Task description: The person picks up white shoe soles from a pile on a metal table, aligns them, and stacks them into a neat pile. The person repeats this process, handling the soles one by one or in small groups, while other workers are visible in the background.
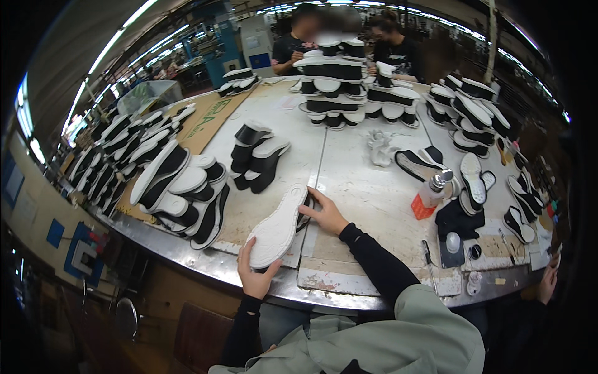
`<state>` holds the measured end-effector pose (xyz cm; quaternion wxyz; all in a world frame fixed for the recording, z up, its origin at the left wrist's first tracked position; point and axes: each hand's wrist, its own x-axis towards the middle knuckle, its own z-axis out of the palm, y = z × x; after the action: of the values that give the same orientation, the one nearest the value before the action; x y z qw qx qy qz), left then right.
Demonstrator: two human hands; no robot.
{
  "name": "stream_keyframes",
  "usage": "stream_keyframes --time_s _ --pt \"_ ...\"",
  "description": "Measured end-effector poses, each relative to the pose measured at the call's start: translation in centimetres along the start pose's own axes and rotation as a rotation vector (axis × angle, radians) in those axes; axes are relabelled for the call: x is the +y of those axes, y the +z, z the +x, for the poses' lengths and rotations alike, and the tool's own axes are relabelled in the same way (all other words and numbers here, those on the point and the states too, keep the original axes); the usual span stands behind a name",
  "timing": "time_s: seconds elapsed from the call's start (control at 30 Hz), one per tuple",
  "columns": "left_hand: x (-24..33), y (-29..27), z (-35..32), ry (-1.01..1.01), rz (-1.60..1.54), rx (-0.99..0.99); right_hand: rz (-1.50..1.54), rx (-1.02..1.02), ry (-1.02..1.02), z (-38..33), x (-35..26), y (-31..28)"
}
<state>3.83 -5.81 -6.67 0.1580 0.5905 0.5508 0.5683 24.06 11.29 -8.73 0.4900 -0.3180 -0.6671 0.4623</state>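
Note:
A white shoe sole (278,229) slants over the near part of the table, its broad end toward me. My left hand (255,274) grips the broad end, thumb on one side and fingers on the other. At the narrow far end, my right hand (326,215) is closed on the sole's right edge. A dark piece shows beside and under the right fingers; its full shape is hidden. Just beyond stands a small group of black-and-white wedge soles (260,156). Left of my hands is a larger pile of soles (184,193).
Tall sole stacks (330,87) rise at the back, with people behind them. On the right are a pump bottle with red liquid (430,194), loose soles (473,177), a black cloth (460,221) and a pen (427,252). Another person's hand (548,280) shows at far right.

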Motion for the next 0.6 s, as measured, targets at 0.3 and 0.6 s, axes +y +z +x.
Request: stream_keyframes --time_s 0.3,0.6 --pt "0.8 -0.5 0.0 0.050 0.103 0.030 0.051 -0.018 0.017 0.0 0.3 0.1" --pt "2.8 0.1 -2.5 -0.066 0.033 0.080 0.086 -0.085 0.117 -1.0 -0.6 -0.2"
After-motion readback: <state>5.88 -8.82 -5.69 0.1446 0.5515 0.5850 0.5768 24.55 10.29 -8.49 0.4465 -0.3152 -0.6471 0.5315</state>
